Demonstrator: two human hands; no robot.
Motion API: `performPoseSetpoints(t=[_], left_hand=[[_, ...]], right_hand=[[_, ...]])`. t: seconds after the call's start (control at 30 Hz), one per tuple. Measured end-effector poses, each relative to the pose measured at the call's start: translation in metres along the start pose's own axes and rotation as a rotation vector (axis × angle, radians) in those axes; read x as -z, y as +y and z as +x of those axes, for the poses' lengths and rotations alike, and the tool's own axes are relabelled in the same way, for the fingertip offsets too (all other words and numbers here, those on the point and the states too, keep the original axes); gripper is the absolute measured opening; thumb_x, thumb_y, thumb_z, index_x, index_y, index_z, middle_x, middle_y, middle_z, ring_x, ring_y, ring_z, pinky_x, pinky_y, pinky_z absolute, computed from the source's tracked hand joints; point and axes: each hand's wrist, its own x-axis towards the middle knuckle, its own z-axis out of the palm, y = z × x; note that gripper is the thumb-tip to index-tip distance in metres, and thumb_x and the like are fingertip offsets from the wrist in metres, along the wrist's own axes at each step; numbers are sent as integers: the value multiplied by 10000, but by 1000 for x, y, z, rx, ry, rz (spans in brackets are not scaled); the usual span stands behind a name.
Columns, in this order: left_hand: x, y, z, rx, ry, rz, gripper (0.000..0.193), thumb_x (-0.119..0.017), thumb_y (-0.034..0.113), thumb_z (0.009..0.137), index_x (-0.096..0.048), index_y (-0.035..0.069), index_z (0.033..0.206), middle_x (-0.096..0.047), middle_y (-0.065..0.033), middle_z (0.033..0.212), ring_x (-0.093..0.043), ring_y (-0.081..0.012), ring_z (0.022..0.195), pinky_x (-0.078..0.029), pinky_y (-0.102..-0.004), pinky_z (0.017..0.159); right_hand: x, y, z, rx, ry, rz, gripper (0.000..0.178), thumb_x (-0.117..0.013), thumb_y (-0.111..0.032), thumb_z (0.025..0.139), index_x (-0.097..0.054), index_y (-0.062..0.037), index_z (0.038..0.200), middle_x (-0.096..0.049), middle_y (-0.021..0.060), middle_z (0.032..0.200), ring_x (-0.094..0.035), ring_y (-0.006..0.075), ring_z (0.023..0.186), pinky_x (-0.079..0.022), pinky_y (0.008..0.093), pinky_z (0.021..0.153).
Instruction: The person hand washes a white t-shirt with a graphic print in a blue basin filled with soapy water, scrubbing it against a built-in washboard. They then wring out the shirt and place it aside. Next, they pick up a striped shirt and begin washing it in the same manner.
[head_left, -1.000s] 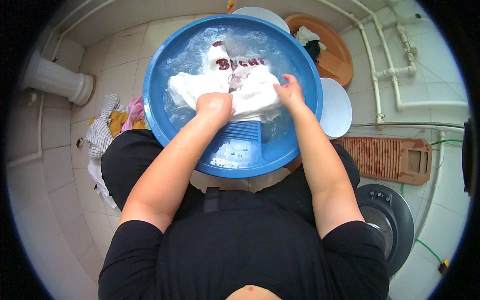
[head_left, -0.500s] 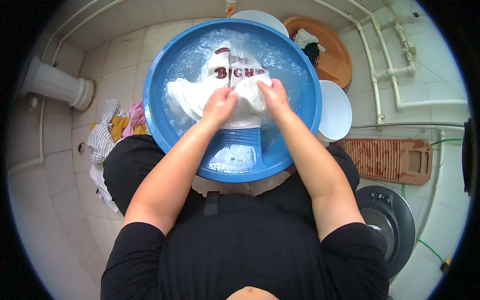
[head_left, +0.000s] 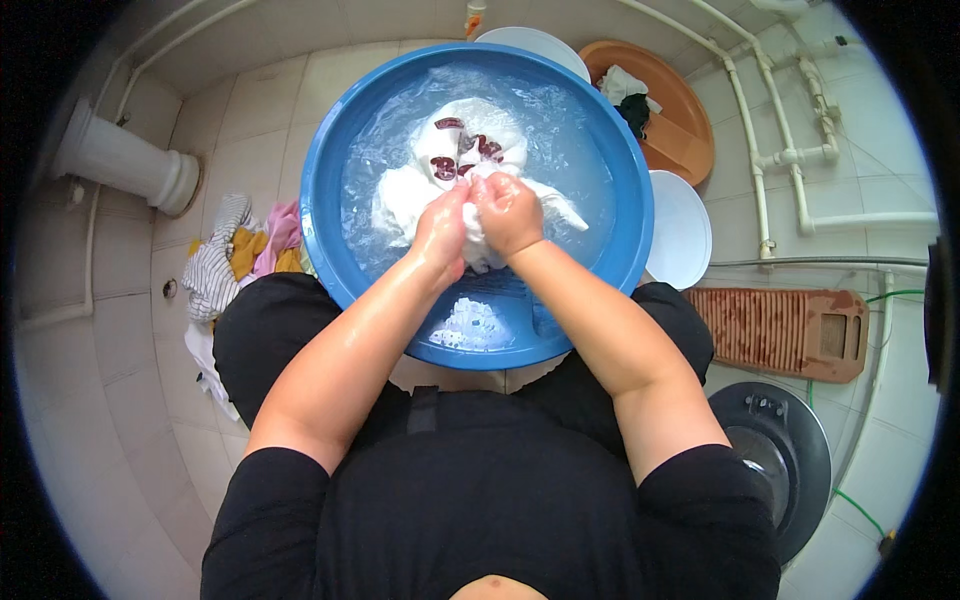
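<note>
A white garment (head_left: 402,196) with dark red lettering lies bunched in the water of a large round blue tub (head_left: 318,180). My left hand (head_left: 443,225) is closed on the near part of the cloth. Right beside it, my right hand (head_left: 507,212) grips the same garment, its fingers curled and its knuckles up. Both hands meet at the middle of the tub, and cloth hangs down between them. Part of the fabric trails off to the right into the water. A ridged washboard area (head_left: 475,325), wet and shiny, slopes at the tub's near side.
On the left floor lies a pile of clothes (head_left: 215,275). An orange-brown basin (head_left: 690,140) with cloth stands at the far right, near a white bucket (head_left: 682,230). A brown washboard (head_left: 770,330) and a dark round basin (head_left: 800,470) are at right. White pipes (head_left: 745,150) line the wall.
My hands have come together from being apart. The garment, spread wider before, is now gathered and bunched, with its lettering folded. The whole view has shifted slightly.
</note>
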Motion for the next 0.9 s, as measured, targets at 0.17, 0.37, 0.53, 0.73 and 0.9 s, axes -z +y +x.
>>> performPoseSetpoints(t=[0.17, 0.37, 0.53, 0.73, 0.9], left_hand=[[19, 13, 2, 152, -160, -268, 288, -436, 313, 899, -543, 49, 939, -578, -86, 844, -559, -199, 776, -458, -326, 691], [-16, 9, -27, -3, -112, 260, 225, -464, 248, 865, -576, 54, 881, -596, -61, 833, -554, -149, 729, -439, -273, 648], [-10, 10, -22, -161, -446, 1100, 201, -550, 223, 810, -589, 30, 770, -594, -31, 730, -551, -133, 679, -426, -260, 629], [13, 13, -7, -814, -186, 1581, 294, -629, 247, 706, -597, 25, 896, -606, -152, 831, -565, -321, 745, -446, -386, 696], [8, 18, 0, -442, -209, 1362, 483, -564, 358, 791, -482, 13, 1119, -603, -162, 888, -585, -251, 796, -468, -351, 745]], right_hand=[[2, -45, -25, 528, -85, -22, 199, -544, -250, 734, -566, -90, 617, -576, 109, 648, -560, 320, 566, -452, 394, 522], [13, 39, 17, -95, -5, -62, 258, -521, -344, 780, -607, -101, 795, -609, 151, 831, -576, 330, 792, -454, 405, 701], [30, 91, 35, 43, 276, -663, 448, -573, -354, 744, -514, -112, 1116, -570, 155, 1023, -550, 311, 944, -429, 353, 837], [38, 150, 47, -708, -455, 152, 542, -612, -225, 739, -451, 6, 1201, -525, 199, 1148, -536, 293, 1014, -433, 394, 844], [7, 141, 42, -518, -28, 571, 394, -600, -126, 743, -479, -9, 1100, -562, 139, 961, -550, 217, 875, -463, 324, 728]])
